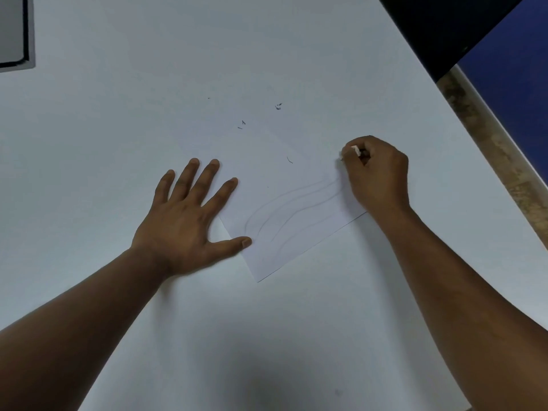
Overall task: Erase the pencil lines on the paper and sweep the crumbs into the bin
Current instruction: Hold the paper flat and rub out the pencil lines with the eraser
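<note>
A white sheet of paper (284,179) lies tilted on the white table, with several faint wavy pencil lines (296,209) across its lower half. My left hand (189,221) lies flat with fingers spread, pressing the paper's left edge; the thumb rests on the sheet. My right hand (376,173) is closed around a small white eraser (355,150), at the paper's right edge by the upper ends of the lines. Dark eraser crumbs (278,106) lie scattered beyond the paper's far side, and one crumb (289,160) lies on the sheet.
The white table (118,129) runs to a right edge (486,120) with a speckled floor strip and a blue surface beyond. A grey, dark-edged object (14,31) sits at the far left corner. A black shape (439,25) fills the top right. No bin is in view.
</note>
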